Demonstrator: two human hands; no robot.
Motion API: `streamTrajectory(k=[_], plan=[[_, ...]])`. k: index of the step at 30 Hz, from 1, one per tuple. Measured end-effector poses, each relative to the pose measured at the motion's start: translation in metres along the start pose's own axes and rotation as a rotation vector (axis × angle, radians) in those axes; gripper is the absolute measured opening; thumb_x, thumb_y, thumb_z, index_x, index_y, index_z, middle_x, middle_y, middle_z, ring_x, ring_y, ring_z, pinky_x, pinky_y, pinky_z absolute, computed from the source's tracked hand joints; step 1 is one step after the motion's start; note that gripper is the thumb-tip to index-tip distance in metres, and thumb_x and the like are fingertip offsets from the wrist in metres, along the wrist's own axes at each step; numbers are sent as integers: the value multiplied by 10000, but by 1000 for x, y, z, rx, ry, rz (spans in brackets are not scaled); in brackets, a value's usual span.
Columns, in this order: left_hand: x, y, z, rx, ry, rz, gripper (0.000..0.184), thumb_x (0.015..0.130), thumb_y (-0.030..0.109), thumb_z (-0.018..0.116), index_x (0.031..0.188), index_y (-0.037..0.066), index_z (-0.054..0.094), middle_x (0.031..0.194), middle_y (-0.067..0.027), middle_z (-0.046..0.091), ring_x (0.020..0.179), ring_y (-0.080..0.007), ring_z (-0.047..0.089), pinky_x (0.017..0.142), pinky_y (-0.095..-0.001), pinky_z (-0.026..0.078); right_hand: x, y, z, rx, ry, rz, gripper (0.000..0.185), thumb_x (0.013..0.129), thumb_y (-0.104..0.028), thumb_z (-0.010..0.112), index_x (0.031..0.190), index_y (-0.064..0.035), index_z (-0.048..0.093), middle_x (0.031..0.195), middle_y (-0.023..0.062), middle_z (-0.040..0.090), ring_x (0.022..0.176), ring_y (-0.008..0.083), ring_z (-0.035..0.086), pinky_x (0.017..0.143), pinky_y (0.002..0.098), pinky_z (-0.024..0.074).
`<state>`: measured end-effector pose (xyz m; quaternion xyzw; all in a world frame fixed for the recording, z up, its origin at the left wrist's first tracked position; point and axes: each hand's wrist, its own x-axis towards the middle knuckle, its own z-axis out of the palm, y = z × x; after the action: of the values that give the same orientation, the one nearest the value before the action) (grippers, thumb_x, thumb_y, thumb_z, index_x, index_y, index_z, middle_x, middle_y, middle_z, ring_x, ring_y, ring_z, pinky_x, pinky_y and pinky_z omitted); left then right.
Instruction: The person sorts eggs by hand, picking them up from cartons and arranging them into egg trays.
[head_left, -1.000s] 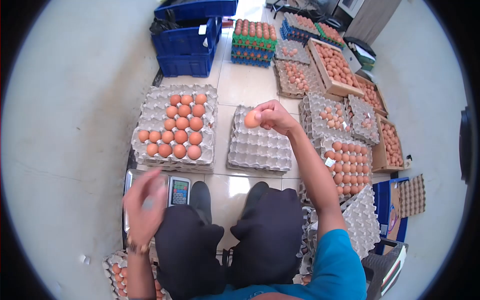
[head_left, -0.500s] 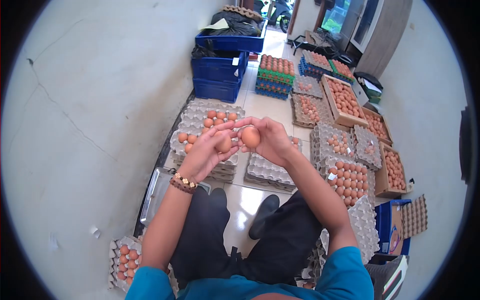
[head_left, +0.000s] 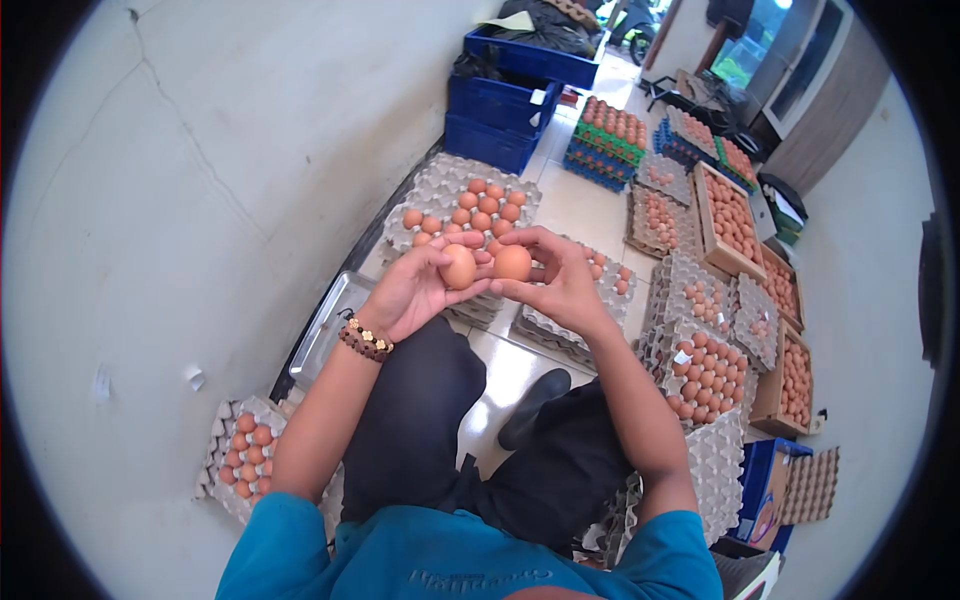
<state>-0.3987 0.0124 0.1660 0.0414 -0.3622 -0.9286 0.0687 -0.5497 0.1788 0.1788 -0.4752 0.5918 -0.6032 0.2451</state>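
Egg | right hand | earlier over trays | now beside left-hand egg

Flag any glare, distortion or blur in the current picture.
Head view: dark rounded corners, with wide-angle curving toward edges; head view: white glare on the floor tiles; head view: left-hand egg and right-hand egg look fairly sharp, shirt lettering hard to read.

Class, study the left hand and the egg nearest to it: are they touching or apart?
Touching. The head view shows the left hand curled around the egg, overlapping its edge with no gap between them.
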Motion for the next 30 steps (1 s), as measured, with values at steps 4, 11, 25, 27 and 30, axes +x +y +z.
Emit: streamTrajectory(k=[4,11,25,27,30], plan=[[-16,3,-4,-25,29,30,436,1001,275,476,1301,-39,512,1325,-197,526,1271,-277,529,1052,-439,483,1,-8,16,-54,4,51,495,715,-105,874,1130,-18,619,1081,75,679,1011,168,672,832,317,586],[-47,1,-6,201,177,17,349,960,226,644,1241,40,553,1284,-94,543,1082,-158,620,940,-372,562,2,-20,56,-264,2,-170,451,713,-47,835,1121,12,652,1064,104,661,958,198,686,741,310,627],[-200,-24,-12,399,598,267,432,848,142,779,1226,22,609,1007,-53,645,650,-13,506,498,-136,392,-15,-26,79,-319,-259,-266,480,795,-49,781,1245,8,625,1126,128,644,879,175,668,745,286,567],[-273,-25,-24,434,879,242,437,831,120,779,1222,16,611,1018,-65,650,672,-32,529,530,-155,424,-15,-19,64,-371,-260,-214,393,847,-24,716,1230,10,630,1073,115,657,858,151,660,762,268,535],[-345,-48,-63,911,1236,288,420,828,184,788,1185,31,628,1063,-72,680,887,-103,639,732,-255,541,-13,-17,55,-412,-195,-134,316,899,-36,671,1209,16,641,977,81,665,840,118,636,771,248,506]])
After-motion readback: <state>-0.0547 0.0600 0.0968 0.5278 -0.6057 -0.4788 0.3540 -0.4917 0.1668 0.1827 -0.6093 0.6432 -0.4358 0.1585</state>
